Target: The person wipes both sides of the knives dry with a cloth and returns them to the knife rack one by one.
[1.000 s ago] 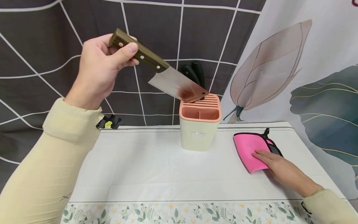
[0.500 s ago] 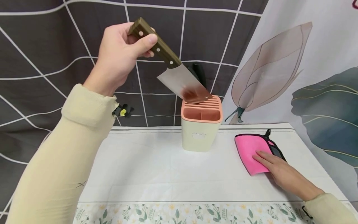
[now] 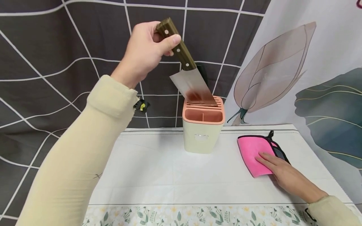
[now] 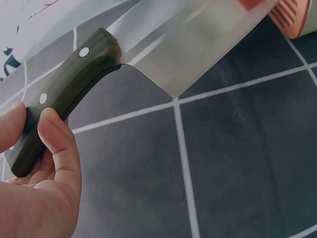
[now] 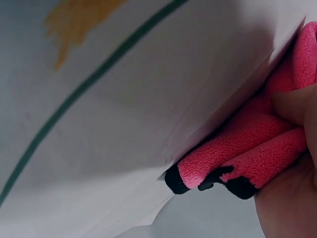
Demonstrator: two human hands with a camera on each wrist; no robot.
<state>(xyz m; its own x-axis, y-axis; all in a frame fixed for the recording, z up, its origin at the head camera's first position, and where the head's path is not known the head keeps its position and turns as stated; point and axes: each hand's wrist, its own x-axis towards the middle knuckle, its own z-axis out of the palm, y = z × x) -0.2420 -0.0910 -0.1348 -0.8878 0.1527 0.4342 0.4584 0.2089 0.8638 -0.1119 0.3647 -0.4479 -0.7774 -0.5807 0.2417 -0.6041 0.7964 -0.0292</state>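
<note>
In the head view my left hand (image 3: 150, 50) holds a cleaver (image 3: 185, 56) by its dark wooden handle, thumb along the near side. The blade slants down to the right, its tip right at the slots of the orange-topped knife holder (image 3: 199, 136). A hole near the blade's tip, seen earlier, is hidden. The left wrist view shows the cleaver's riveted handle (image 4: 69, 94) pinched between thumb and fingers. To the right, my right hand (image 3: 285, 172) has its fingers laid on a folded pink cloth (image 3: 254, 150) with black edging. Its thumb presses into the fleecy fold (image 5: 257, 124) from below.
Behind the cleaver, a black handle (image 3: 202, 75) stands up from the holder. A dark curtain with white grid lines (image 3: 158, 106) hangs at the back. The white tablecloth (image 3: 152, 169) has a flowered front border. A leaf-print curtain (image 3: 271, 72) closes the right side.
My left hand has moved right with the cleaver. The handle has tilted steeper, and the blade's tip has come down onto the slotted top. The right hand and pink cloth have stayed put.
</note>
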